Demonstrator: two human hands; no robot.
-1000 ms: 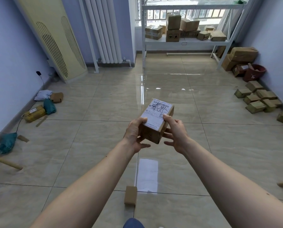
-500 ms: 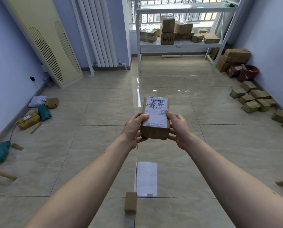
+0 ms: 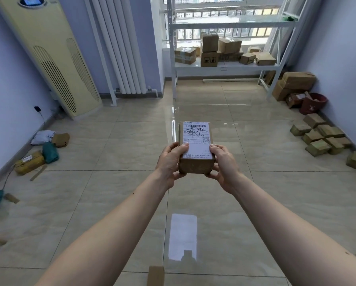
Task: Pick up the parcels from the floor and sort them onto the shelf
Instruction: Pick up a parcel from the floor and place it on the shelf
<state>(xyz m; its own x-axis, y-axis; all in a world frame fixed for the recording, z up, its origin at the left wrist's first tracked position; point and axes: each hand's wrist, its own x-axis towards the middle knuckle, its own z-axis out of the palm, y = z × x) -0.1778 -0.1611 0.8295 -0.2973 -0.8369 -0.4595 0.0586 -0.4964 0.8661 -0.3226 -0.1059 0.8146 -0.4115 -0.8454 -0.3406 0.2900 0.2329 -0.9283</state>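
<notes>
A small brown cardboard parcel (image 3: 196,141) with a white shipping label on top is held out in front of me at chest height. My left hand (image 3: 170,162) grips its left side and my right hand (image 3: 224,164) grips its right side, thumbs on the label. The white metal shelf (image 3: 226,66) stands at the far wall under the window, with several cardboard boxes (image 3: 210,50) on its middle level. Its upper level (image 3: 233,22) looks bare except for a small green thing at the right.
Soft parcels in green, white and brown (image 3: 47,145) lie along the left wall. Several small boxes (image 3: 321,136) sit by the right wall, with bigger cartons (image 3: 295,83) and a red bucket (image 3: 312,103). A small box (image 3: 155,275) lies near my feet. A tall air conditioner (image 3: 55,58) stands at the left.
The parcel has been turned from tilted to square with the label facing up, and both hands now grip it by the sides. The view has moved closer to the shelf.
</notes>
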